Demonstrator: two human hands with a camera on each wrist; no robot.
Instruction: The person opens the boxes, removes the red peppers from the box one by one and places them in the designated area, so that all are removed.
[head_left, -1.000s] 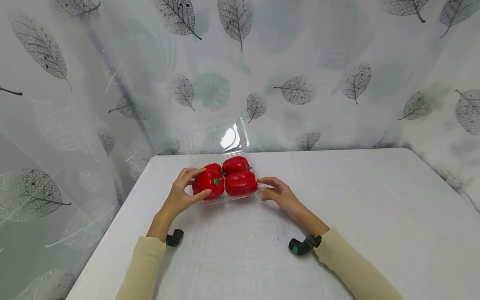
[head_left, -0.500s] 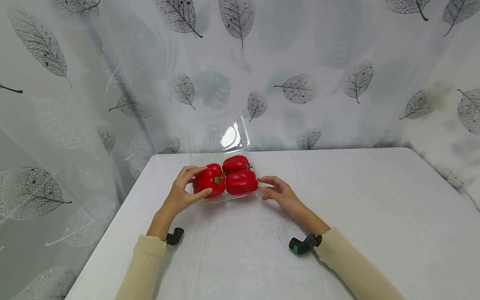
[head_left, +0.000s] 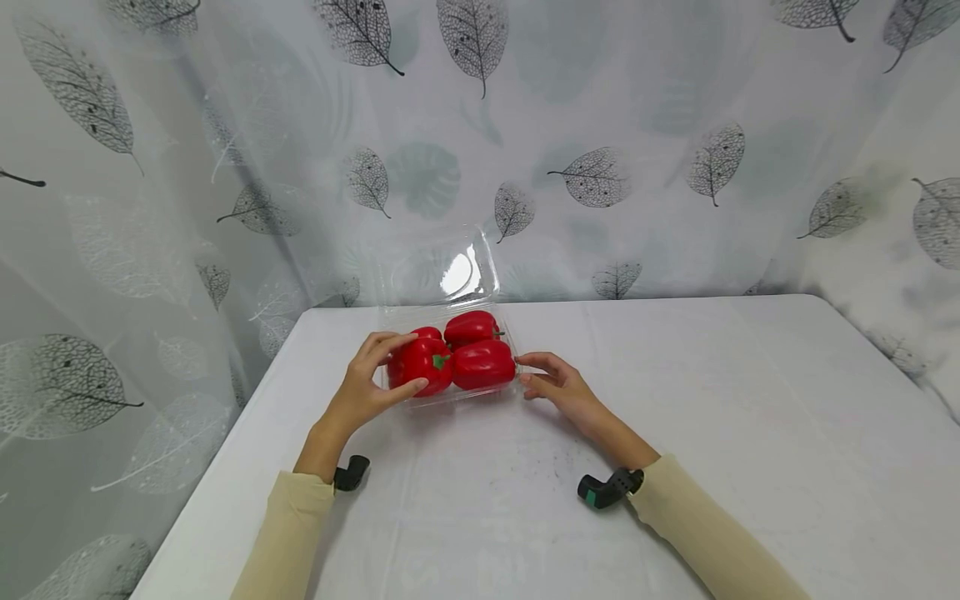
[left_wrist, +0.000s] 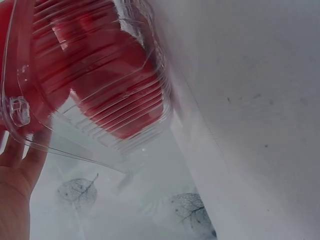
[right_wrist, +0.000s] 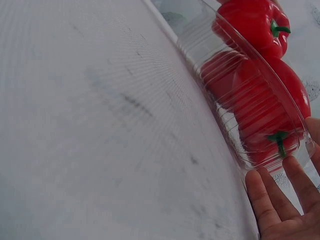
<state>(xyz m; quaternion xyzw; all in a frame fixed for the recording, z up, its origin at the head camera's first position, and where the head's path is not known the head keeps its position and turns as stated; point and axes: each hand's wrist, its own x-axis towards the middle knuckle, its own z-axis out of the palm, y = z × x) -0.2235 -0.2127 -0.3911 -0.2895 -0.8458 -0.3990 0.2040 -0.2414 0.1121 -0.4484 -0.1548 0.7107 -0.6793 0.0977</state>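
While the left hand (head_left: pixel 362 392) grips one pepper (head_left: pixel 422 368) over the container (head_left: pixel 450 398), the right hand (head_left: pixel 562 390), fingers spread, touches the end opposite this grip; seating seems underway, next requiring level settling.

Peppers (head_left: pixel 483 365) look glossy and smooth; the container (left_wrist: pixel 120 100), shiny ridged plastic.

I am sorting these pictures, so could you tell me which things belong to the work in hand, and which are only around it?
In the job:
red pepper held by the left fingers
three other red peppers
clear container, lid open
right fingers at the container's end

Only around:
white-covered table
leaf-patterned curtain
two wrist cameras
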